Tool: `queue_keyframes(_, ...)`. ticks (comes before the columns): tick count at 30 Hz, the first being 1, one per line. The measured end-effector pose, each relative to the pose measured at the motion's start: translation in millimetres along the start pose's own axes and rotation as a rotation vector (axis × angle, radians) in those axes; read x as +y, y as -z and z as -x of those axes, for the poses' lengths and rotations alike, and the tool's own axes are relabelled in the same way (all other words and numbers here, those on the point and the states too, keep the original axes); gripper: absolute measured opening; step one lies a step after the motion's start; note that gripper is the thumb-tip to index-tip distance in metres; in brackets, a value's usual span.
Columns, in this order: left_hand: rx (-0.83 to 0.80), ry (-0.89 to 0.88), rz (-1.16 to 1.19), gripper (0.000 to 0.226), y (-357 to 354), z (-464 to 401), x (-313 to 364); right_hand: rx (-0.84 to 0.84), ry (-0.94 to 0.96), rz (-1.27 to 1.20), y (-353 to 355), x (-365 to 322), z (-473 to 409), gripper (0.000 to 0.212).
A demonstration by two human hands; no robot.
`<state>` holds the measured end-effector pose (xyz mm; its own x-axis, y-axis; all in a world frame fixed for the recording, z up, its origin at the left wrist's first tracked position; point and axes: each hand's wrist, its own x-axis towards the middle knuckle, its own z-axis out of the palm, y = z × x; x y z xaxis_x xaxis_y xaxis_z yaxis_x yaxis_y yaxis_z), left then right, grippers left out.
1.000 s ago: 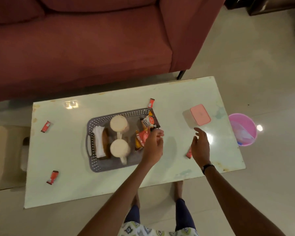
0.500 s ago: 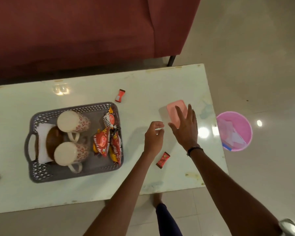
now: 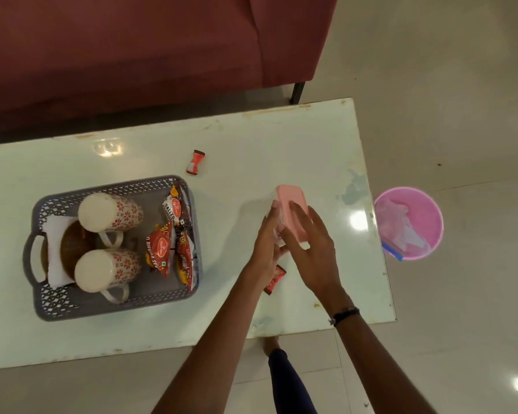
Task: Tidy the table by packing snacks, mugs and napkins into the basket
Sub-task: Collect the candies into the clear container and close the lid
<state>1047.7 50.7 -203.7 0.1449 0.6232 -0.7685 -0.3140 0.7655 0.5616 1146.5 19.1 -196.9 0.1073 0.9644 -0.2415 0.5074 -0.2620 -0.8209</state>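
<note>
Over white table [image 3: 251, 138], both hands clasp pink-lidded box [image 3: 290, 209].

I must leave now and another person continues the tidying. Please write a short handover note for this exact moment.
Left hand and right hand: both on the pink-lidded box, right of the basket; a firm grip cannot be confirmed.
Done: two mugs, white napkins and snack packets lie in the grey basket.
Left: one small red wrapper behind the basket, another near the left wrist, and a red item at the table's left edge, mostly out of view.
</note>
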Motion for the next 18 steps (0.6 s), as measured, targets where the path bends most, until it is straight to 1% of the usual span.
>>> queue_keyframes(3,-0.009,-0.037,-0.004,0.077,-3.7,-2.4,2.3,0.025,0.007,-0.03,-0.6,-5.8,2.9,0.049)
queue_keyframes(6,-0.002,-0.059,0.017,0.086,-2.7,-6.5,2.3,0.015,0.029,-0.019,0.4,-9.1,1.8,0.051)
queue_keyframes(9,-0.004,-0.089,0.029,0.073,-0.3,-5.9,1.8,-0.022,0.048,-0.038,1.7,-10.1,0.7,0.049)
queue_keyframes(11,-0.012,-0.096,0.036,0.063,1.4,-5.2,2.3,-0.047,0.025,-0.095,3.2,-10.9,1.3,0.047)
queue_keyframes(12,-0.009,-0.101,0.03,0.065,2.2,-5.4,2.1,-0.061,0.013,-0.135,4.2,-11.0,2.0,0.046)
queue_keyframes(14,0.006,-0.107,0.015,0.083,3.4,-5.9,0.6,-0.095,0.004,-0.199,6.2,-11.1,2.6,0.044)
queue_keyframes(15,0.015,-0.106,0.018,0.087,3.9,-6.7,-0.9,-0.115,0.0,-0.219,6.6,-10.8,2.1,0.042)
queue_keyframes(18,0.044,-0.104,0.049,0.091,5.3,-8.3,-3.9,-0.175,-0.029,-0.251,7.5,-10.9,-0.1,0.04)
